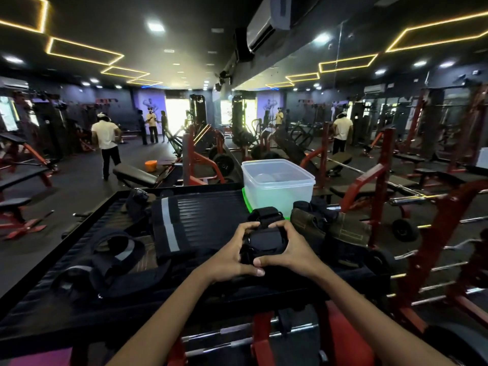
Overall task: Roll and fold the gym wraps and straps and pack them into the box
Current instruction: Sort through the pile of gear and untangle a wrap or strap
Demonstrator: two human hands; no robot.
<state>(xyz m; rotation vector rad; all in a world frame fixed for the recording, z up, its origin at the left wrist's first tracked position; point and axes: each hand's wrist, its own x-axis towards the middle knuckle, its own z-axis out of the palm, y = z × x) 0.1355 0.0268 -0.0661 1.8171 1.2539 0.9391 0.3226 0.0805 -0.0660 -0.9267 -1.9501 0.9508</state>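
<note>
A black gym wrap (265, 240) is bundled between both hands above the black ribbed platform (211, 215). My left hand (232, 253) grips its left side with curled fingers, thumb low at the front. My right hand (286, 249) grips the right side, fingers curled over the top. A strap loop sticks up behind the bundle. The clear plastic box (278, 184) stands just beyond, on a green lid. A long black wrap with a grey stripe (169, 228) lies flat to the left. More black straps (111, 262) are heaped at the near left.
An olive-brown strap with stitching (335, 228) and dark rolled pieces lie right of the box. Red gym racks and barbells (412, 199) crowd the right side. Benches and several people stand farther back on the gym floor.
</note>
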